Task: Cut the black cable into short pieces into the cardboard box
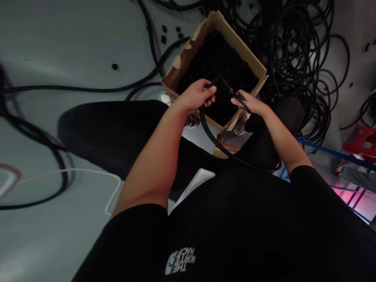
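Observation:
My left hand (202,95) is closed around a thick black hose (210,133), near its end. From that grip the hose bends down across my lap to the right. My right hand (249,102) grips a dark scissor-like cutter (241,102); its front part reaches left towards the hose end. Whether the jaws touch the hose is too dark to tell. Both hands are over an open cardboard box (241,49) with torn flaps, standing between my feet. Many short dark pieces (219,49) fill the box.
A tangled heap of black hose (296,58) lies right of the box. More hose (96,89) runs over the floor on the left, with small black bits (114,67) scattered about. A thin white cable (88,170) lies left; a red plastic stool (362,143) stands right.

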Tool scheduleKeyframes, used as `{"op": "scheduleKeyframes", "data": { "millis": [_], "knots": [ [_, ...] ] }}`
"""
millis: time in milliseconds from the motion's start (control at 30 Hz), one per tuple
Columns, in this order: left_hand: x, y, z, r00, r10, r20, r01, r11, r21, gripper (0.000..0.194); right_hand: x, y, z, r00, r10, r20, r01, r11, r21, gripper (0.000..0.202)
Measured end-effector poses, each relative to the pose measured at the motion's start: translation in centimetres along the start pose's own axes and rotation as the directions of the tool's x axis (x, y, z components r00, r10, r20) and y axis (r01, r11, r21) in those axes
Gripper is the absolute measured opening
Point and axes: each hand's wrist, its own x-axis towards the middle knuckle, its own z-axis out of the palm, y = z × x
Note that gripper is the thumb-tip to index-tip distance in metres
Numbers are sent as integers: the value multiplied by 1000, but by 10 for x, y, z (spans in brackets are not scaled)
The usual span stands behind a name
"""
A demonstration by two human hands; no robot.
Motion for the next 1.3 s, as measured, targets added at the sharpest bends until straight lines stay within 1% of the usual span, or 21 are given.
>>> {"op": "scheduleKeyframes", "data": {
  "millis": [100,167,300,367,433,567,667,800,933,1000,1133,1233,1300],
  "knots": [
    [0,4,3,996,47,-79,-47,999,5,28,-2,-6,2,996,20,86,-23,999,34,79],
    [1,4,5,992,67,-103,-66,998,12,27,-3,-12,5,991,31,127,-35,999,32,79],
    [1,0,10,996,77,-54,-73,993,89,30,-3,-23,9,988,50,146,-53,998,15,79],
    [3,-5,13,995,91,-36,-86,991,106,32,-2,-26,11,989,64,135,-65,998,3,79],
    [6,-10,15,991,125,-44,-121,989,79,34,0,-27,12,993,64,103,-63,998,-11,81],
    [16,-23,15,978,194,-73,-193,981,14,38,7,-28,11,1000,-4,19,5,998,-64,86],
    [22,-32,15,971,214,-106,-210,977,46,43,12,-30,9,999,-19,-38,15,994,-112,90],
    [26,-39,15,956,246,-162,-224,964,142,47,17,-30,10,998,0,-67,-10,988,-156,92],
    [20,-35,17,934,297,-200,-259,946,194,50,21,-30,12,993,-36,-116,11,978,-208,87],
    [14,-29,18,926,308,-218,-268,944,192,52,21,-33,11,992,-23,-121,-8,968,-251,83],
    [-2,-17,20,914,329,-237,-293,940,174,58,18,-46,8,996,30,-90,-61,930,-361,83],
    [-10,-12,18,896,369,-247,-337,927,162,60,17,-54,6,998,14,-56,-35,911,-410,83],
    [-13,-10,16,895,376,-241,-345,925,160,58,19,-58,4,999,-11,-31,-3,915,-403,82]
  ]
}}
